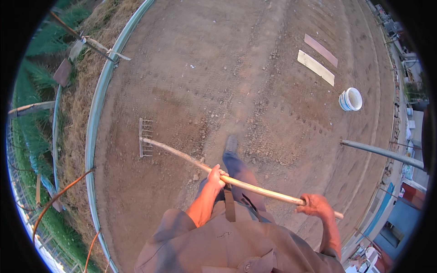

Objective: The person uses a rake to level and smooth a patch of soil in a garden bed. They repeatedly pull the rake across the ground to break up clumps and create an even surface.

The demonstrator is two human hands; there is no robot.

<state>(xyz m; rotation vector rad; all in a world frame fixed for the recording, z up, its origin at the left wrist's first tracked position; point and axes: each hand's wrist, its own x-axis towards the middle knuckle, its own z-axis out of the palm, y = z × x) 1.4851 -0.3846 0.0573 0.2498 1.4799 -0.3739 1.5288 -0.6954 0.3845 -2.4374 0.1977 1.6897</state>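
A garden rake (184, 156) with a long wooden handle lies slantwise across the view in front of my body. Its toothed head is at the left, over darker loose soil (126, 191), with the tines pointing right. Around the middle of the handle my left hand (217, 176) is closed. Nearer the handle's right end, my right hand (315, 204) grips it, and a short stub sticks out beyond. Whether the tines touch the soil I cannot tell. One shoe (231, 143) shows on the ground between the rake head and my right hand.
A white bucket (355, 99) stands at the right, below a pale board (315, 67) and a pinkish board (321, 50). A metal post (382, 153) rises at the right. A light-blue edging (91, 129) borders the soil at the left, with dry grass and orange-brown rods beside it.
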